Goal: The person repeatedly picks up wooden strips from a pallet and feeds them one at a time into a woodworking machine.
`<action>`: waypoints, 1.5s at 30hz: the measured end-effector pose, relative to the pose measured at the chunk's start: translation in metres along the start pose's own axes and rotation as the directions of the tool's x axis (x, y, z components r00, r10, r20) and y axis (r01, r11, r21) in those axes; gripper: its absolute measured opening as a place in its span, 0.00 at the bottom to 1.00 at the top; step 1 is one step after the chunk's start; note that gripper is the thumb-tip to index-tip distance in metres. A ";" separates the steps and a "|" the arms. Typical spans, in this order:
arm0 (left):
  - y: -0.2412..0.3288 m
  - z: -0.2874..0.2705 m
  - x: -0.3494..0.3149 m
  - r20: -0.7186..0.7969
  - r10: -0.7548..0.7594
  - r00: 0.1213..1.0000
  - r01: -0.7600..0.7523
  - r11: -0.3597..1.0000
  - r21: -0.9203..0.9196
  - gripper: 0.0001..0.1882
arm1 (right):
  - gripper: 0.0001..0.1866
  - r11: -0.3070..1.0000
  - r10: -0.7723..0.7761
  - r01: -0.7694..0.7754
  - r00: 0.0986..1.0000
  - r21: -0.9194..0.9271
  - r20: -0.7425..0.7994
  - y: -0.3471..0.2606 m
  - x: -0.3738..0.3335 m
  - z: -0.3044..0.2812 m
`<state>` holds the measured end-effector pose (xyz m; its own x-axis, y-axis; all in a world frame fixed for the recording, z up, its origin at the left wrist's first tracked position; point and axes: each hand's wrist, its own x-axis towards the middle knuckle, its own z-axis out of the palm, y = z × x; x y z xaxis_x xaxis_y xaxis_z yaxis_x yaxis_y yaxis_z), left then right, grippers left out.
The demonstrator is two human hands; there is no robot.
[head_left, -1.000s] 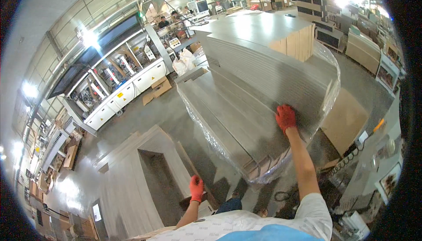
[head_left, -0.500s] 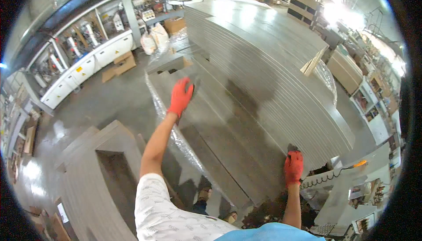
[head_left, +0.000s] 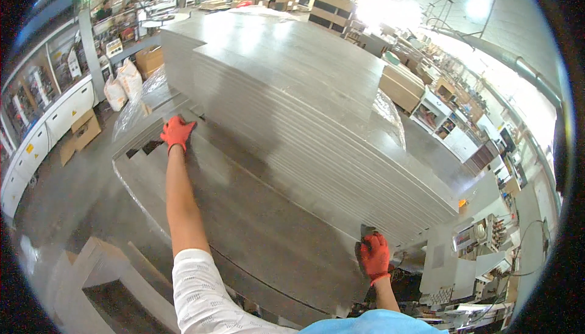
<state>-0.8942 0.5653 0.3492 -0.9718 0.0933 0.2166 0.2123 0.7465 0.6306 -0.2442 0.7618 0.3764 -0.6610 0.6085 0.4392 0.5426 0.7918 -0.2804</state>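
A long grey-brown board (head_left: 274,206) lies flat along the near side of a tall stack of similar boards (head_left: 317,133). My left hand (head_left: 178,132), in a red glove, is at the board's far left end with fingers bent over the edge. At its near right end, my right hand (head_left: 375,255), also red-gloved, has its fingers curled against the board's corner, close to the foot of the stack. The undersides of both hands are hidden. Beside the left hand, dark rectangular gaps (head_left: 152,145) show among lower boards.
Another pile of boards with a dark recess (head_left: 116,300) stands at lower left. Clear plastic wrap (head_left: 146,99) hangs near white sacks (head_left: 122,84). A long white machine (head_left: 49,145) lines the left. Shelving (head_left: 439,121) and a light grey bench (head_left: 451,255) are at right.
My view has swung to the right. The left hand has come down from above the boards onto the far left end of one; the right hand stays by the near end.
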 end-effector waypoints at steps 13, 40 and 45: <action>0.002 -0.013 0.021 0.141 -0.015 0.990 0.010 0.999 0.034 0.28 | 0.16 0.996 -0.004 -0.005 0.995 -0.086 -0.096 0.022 -0.011 0.004; 0.143 -0.027 -0.362 0.237 0.842 0.485 -0.865 0.422 0.272 0.54 | 0.12 0.713 0.694 0.039 0.105 0.700 -0.712 0.108 -0.155 -0.225; 0.240 -0.023 -0.453 0.164 0.976 0.145 -0.989 0.148 -0.009 0.44 | 0.13 0.749 0.659 0.144 -0.263 0.647 -0.705 0.106 -0.250 -0.291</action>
<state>-0.4007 0.6869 0.4190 0.0493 0.8498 0.5247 0.9934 0.0127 -0.1140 0.1293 0.6777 0.4851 0.8967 0.3245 0.3011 -0.0242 0.7150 -0.6987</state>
